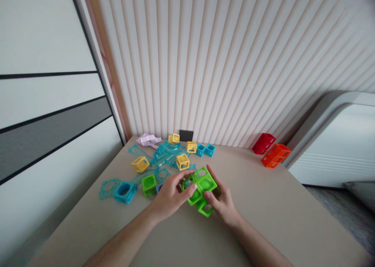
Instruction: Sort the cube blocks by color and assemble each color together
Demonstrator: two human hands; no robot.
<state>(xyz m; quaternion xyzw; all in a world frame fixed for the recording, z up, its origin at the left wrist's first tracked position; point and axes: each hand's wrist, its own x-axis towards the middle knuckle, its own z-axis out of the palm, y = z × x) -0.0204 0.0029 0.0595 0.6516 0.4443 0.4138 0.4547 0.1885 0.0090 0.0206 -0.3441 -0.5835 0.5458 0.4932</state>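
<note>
Several bright green hollow cube blocks (pixel 202 187) are joined in a cluster above the front part of the table. My left hand (pixel 172 192) grips the cluster's left side, with its thumb on the near face. On the right side, my right hand (pixel 221 204) is closed around the same cluster, thumb pressed on a lower cube. Parts of the fingers are hidden behind the blocks. A single green cube (pixel 149 185) rests on the table left of my left hand. Beside it, a blue-violet piece (pixel 159 187) is mostly covered by that hand.
Translucent blue track pieces (pixel 166 153), several yellow cubes (pixel 140 164) and small teal cubes (pixel 209 150) lie toward the back. A blue block (pixel 125 192) is at left, lilac pieces (pixel 149 140) at back left. Red (pixel 264 143) and orange blocks (pixel 275 155) stand near the right edge.
</note>
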